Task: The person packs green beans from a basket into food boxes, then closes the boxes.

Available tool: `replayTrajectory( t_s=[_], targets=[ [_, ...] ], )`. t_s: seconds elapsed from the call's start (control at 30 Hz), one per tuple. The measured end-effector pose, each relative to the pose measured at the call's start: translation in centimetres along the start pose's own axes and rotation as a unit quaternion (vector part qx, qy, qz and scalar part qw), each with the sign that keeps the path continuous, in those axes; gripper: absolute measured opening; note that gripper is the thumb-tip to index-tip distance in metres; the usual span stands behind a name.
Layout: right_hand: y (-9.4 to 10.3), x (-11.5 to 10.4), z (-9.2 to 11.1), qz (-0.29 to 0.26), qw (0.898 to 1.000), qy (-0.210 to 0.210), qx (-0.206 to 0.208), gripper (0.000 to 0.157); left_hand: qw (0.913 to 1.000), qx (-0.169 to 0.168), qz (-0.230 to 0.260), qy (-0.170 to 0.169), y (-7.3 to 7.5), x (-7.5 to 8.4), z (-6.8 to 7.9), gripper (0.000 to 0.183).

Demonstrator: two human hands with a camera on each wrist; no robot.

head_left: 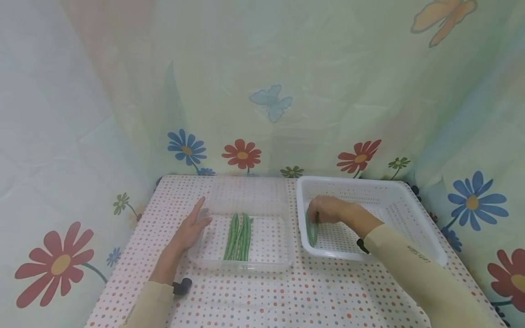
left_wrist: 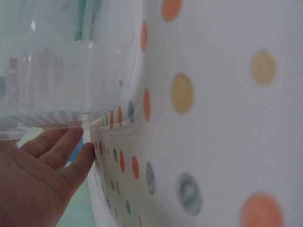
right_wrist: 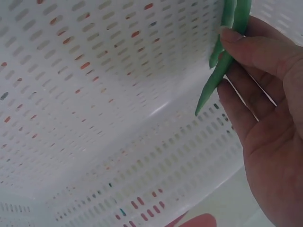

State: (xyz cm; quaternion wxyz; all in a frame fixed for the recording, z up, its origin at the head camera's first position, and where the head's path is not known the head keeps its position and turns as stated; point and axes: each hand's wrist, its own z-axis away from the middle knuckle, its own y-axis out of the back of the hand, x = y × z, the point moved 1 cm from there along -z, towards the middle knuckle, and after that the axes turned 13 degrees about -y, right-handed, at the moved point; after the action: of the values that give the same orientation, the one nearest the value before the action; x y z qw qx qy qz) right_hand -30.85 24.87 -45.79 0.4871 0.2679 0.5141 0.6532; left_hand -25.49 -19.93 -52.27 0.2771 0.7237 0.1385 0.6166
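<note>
Inside the white perforated basket (head_left: 414, 214), at its left end, my right hand (head_left: 330, 209) pinches green beans (right_wrist: 227, 61) between thumb and fingers. Two beans show there in the right wrist view, their tips pointing down past the fingers. My left hand (head_left: 190, 231) lies at the left side of a clear plastic box (head_left: 268, 265), fingers extended. In the left wrist view its fingertips (left_wrist: 71, 137) reach under the box's rim; whether they press on it I cannot tell. Several green beans (head_left: 238, 237) lie side by side lengthwise in the box.
The box's clear lid (head_left: 248, 193) is folded back behind it. A dotted cloth (head_left: 262, 300) covers the table, and a flower-printed curtain (head_left: 320, 105) hangs at the back and sides. The basket stands right of the box with a narrow gap between.
</note>
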Motion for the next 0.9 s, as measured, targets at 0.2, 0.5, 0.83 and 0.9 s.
replayTrajectory(
  t_s=[0.2,0.5,0.83,0.9],
  targets=[
    [1.2,0.2,0.9,-0.013,0.999,0.031,0.04,0.023,1.0,0.0,0.004,0.001,0.0,0.1,0.0,0.072],
    [3.9,0.3,2.0,-0.047,0.995,0.071,0.058,0.022,0.9999,-0.003,0.008,0.007,0.0,0.2,-0.1,0.072],
    [5.7,-1.2,2.3,-0.058,0.989,0.105,0.088,0.021,0.9999,-0.002,0.005,0.01,0.0,0.2,-0.1,0.072],
    [6.1,-1.8,2.3,-0.056,0.989,0.102,0.087,0.02,0.9999,-0.001,0.003,0.011,0.0,0.3,0.0,0.072]
  ],
)
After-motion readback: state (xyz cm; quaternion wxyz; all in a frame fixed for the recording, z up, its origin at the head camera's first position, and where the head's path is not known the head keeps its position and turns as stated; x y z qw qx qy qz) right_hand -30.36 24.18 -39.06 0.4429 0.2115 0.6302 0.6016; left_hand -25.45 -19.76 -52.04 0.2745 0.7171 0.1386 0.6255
